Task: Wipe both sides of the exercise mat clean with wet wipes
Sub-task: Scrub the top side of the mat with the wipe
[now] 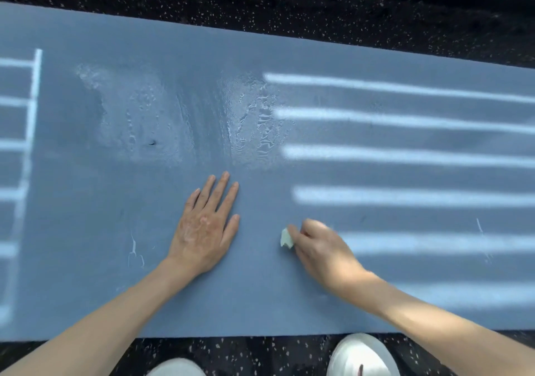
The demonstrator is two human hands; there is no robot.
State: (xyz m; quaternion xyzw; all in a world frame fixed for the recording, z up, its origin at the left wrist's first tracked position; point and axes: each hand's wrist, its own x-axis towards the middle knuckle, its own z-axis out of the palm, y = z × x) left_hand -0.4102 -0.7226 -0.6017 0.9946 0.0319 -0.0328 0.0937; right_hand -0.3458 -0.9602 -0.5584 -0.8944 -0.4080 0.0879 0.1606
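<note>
A blue exercise mat (pixel 101 202) lies flat across the whole view on a dark floor. My left hand (pixel 205 225) rests flat on the mat near its middle, fingers straight and spread. To its right, my right hand (pixel 321 248) grips a small bunched pale wet wipe (pixel 286 239) and presses it against the mat; the hand is blurred. Wet shiny streaks (pixel 249 115) and a hazy patch (pixel 139 115) mark the mat's far middle. Most of the wipe is hidden under the fingers.
Black speckled rubber floor (pixel 289 13) runs beyond the mat's far edge and along its near edge. My two light shoes (pixel 362 355) stand on the floor just short of the near edge. Bright stripes of sunlight (pixel 405 155) fall across the mat's right and left parts.
</note>
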